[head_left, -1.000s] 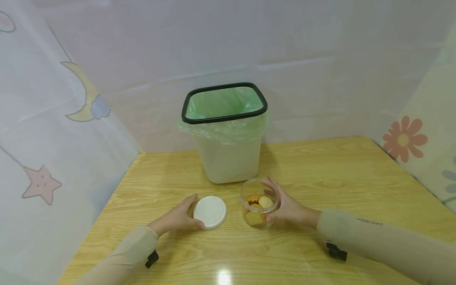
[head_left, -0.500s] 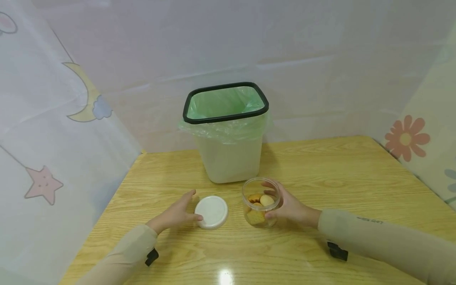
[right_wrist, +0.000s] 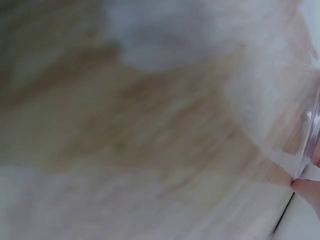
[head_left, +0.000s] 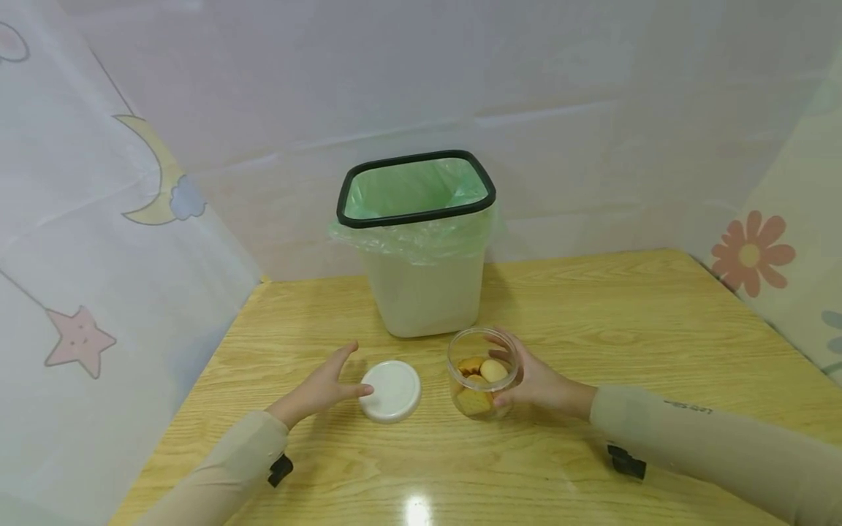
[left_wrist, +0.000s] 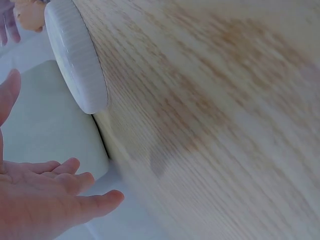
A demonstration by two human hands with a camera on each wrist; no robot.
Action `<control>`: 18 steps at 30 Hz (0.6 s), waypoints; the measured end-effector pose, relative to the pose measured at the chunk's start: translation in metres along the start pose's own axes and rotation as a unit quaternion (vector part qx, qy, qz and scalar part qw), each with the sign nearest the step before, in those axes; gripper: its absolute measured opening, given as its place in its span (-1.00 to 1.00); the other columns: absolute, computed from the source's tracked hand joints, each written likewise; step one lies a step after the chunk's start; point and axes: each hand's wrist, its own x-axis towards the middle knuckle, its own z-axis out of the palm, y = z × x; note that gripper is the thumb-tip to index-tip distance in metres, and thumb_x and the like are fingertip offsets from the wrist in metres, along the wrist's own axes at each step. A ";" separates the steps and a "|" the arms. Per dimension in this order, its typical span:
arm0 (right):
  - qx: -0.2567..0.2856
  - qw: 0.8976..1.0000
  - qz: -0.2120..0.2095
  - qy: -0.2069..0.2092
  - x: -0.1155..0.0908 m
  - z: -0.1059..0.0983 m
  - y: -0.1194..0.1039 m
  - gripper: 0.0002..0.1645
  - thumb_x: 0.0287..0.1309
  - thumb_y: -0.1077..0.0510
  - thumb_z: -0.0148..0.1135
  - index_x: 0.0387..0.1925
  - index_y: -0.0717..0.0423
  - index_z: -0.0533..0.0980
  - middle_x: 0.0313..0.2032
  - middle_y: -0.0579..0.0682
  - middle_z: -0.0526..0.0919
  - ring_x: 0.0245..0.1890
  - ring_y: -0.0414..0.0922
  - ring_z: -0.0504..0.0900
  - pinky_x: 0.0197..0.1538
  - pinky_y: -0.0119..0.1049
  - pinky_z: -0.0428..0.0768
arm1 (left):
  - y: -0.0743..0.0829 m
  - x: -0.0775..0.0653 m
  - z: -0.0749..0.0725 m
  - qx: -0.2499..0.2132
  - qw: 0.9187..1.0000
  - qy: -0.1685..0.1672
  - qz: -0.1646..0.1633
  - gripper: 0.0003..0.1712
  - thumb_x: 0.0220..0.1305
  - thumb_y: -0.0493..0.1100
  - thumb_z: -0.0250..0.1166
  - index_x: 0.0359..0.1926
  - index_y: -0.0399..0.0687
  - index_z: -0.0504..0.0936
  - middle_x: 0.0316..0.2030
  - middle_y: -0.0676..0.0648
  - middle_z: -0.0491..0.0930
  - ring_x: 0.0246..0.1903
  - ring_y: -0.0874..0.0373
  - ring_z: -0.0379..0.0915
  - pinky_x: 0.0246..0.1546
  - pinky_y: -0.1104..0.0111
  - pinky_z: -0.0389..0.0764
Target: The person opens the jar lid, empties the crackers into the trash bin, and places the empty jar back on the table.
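In the head view a round white lid (head_left: 391, 392) lies flat on the table. My left hand (head_left: 319, 394) is just left of it, fingers spread, with the thumb overlapping the lid's edge. The left wrist view has the ridged side of the lid (left_wrist: 75, 55) apart from the outstretched fingers (left_wrist: 102, 204). To the right, my right hand (head_left: 536, 380) grips a clear round jar (head_left: 482, 385) without a cover, holding several cookies (head_left: 493, 370). Only the jar's edge (right_wrist: 311, 135) and a fingertip (right_wrist: 306, 190) show in the right wrist view.
Behind the lid and jar stands a pale wastebasket (head_left: 424, 296) with a black rim and a green bag liner (head_left: 414, 191). The wooden table (head_left: 592, 321) meets a patterned cloth backdrop (head_left: 592, 175) at the back and sides.
My left hand has let go of the lid and drawn slightly left, its fingers opening out. The lid stays on the table. My right hand keeps its hold on the jar, almost unmoved.
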 end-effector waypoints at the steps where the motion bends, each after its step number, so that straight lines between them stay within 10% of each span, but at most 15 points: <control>1: 0.003 1.000 0.003 -0.001 0.000 0.000 0.000 0.49 -0.06 0.18 0.55 0.46 0.30 -0.46 0.43 0.43 -0.32 0.37 0.49 -0.26 0.21 0.32 0.22 | 0.000 0.000 0.000 0.001 1.000 0.000 0.000 0.08 0.21 -0.05 0.41 0.48 -0.37 -0.07 0.45 -0.38 -0.04 0.41 -0.34 -0.17 0.30 -0.22 0.00; 18: -0.026 0.999 -0.007 0.019 -0.001 0.001 -0.001 0.26 -0.05 0.23 0.52 0.46 0.28 -0.15 0.42 0.39 -0.13 0.35 0.49 -0.09 0.21 0.40 0.16 | 0.001 -0.001 -0.002 0.013 1.000 0.007 0.002 0.11 0.19 0.01 0.42 0.48 -0.38 -0.06 0.45 -0.37 -0.02 0.41 -0.35 -0.16 0.30 -0.22 0.01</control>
